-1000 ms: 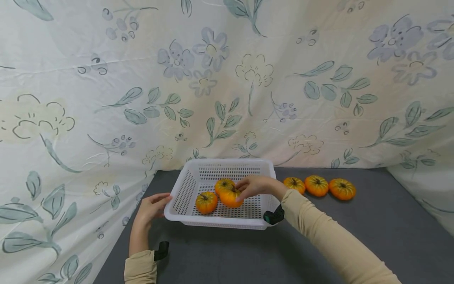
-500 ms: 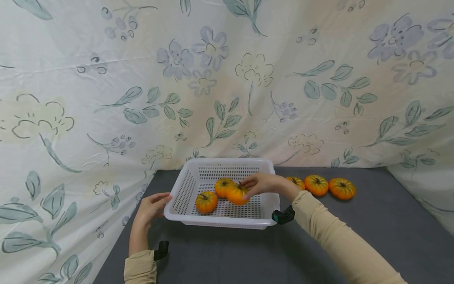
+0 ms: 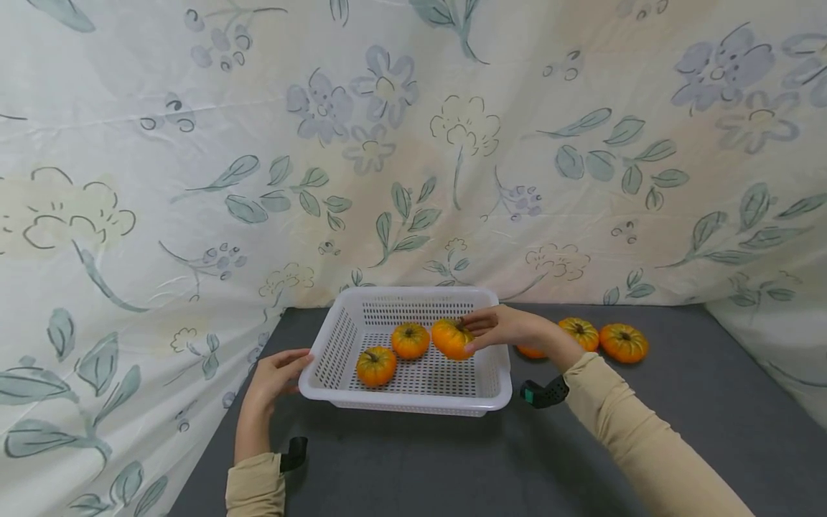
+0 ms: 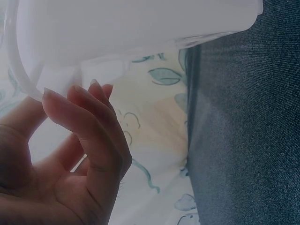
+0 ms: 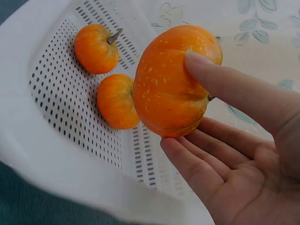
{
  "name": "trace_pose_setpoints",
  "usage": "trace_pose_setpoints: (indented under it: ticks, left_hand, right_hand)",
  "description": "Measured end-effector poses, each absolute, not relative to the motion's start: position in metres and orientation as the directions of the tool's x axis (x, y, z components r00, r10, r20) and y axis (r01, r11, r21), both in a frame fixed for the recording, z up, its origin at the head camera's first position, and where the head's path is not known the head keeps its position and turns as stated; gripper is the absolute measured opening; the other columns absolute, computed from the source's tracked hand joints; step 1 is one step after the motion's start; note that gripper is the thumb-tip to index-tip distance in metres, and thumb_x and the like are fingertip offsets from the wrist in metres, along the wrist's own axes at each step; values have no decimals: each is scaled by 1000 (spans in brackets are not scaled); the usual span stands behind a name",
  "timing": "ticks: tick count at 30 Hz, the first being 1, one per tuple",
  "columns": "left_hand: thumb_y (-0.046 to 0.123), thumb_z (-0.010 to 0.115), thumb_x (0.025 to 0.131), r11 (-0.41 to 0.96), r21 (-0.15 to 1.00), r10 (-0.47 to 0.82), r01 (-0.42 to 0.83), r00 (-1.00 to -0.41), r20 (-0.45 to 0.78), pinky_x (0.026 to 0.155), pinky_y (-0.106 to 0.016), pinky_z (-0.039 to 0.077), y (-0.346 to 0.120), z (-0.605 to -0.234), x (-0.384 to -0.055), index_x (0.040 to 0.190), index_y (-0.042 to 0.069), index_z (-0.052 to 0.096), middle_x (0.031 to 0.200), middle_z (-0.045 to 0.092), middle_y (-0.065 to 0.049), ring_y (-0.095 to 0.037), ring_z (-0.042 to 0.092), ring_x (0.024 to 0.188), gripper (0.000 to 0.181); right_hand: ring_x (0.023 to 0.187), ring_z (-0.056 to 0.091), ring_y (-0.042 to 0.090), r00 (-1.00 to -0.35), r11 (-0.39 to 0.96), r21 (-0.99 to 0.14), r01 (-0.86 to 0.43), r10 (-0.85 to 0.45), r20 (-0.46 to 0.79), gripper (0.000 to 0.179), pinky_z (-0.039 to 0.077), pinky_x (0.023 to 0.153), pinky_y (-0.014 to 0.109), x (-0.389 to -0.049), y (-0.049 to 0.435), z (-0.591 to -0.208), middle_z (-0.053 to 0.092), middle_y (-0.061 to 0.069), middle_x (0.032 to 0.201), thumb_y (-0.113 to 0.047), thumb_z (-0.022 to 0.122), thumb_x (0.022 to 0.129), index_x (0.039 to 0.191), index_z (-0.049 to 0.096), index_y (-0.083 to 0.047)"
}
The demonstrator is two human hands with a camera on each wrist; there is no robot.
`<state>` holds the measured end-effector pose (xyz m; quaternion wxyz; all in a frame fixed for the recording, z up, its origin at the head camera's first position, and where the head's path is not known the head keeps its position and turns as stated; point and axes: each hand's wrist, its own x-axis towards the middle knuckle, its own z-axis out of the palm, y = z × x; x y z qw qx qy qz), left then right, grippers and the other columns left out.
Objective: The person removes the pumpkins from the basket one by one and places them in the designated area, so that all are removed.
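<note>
A white slotted plastic basket stands on the dark table. Inside it sit two small orange pumpkins, one pumpkin nearer the front and another pumpkin just behind it. My right hand holds a third pumpkin between thumb and fingers, raised over the right part of the basket. In the right wrist view the thumb presses on its side while the fingers support it from below. At the basket's left rim, my left hand pinches the edge; the left wrist view shows the thumb and curled fingers there.
On the table right of the basket lie more pumpkins: one pumpkin mostly hidden by the right arm, one pumpkin partly hidden, and one pumpkin in full view. A floral cloth hangs behind the table and along its sides.
My right hand has lifted the pumpkin and carried it rightward, away from the two others in the basket. The left hand has stayed on the rim.
</note>
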<state>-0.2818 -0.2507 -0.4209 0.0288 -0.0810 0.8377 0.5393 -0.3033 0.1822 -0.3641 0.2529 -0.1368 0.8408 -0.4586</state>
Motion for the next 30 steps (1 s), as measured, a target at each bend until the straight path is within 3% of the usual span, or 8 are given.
trace_pose_setpoints:
  ticks: [7,14,20,30]
  left_hand:
    - [33,67,92,402,901,-94,-165,-986,-139,67,-29,55,-251,-421,-281,134,1,56,104,71,1,-6,64,79,54]
    - [33,67,92,397,901,-94,-174,-984,-148,67,-29,54,-253,-423,-284,134,0,56,103,71,3,-5,64,79,54]
    - [33,67,92,394,904,-93,-166,-986,-140,67,-29,54,-253,-422,-283,135,0,56,105,71,1,-6,64,79,55]
    - [36,67,91,402,901,-98,-163,-986,-135,69,-29,55,-251,-419,-283,132,2,58,102,71,3,-6,64,81,54]
  right_hand:
    - [139,42,36,-854,515,-857,-8,-449,-262,77,36,113,50,-295,206,-361,41,19,152,-32,74,86,148,39,-3]
    - [141,38,38,-873,563,-826,-16,-410,-263,84,35,112,52,-288,232,-357,37,20,154,-41,73,86,150,34,-4]
    - [143,33,42,-880,539,-842,-22,-411,-240,82,33,113,54,-284,250,-357,34,24,154,-36,71,89,150,31,1]
    - [141,35,43,-903,559,-827,55,-325,-280,85,33,112,56,-274,278,-367,31,27,155,-37,70,89,151,27,2]
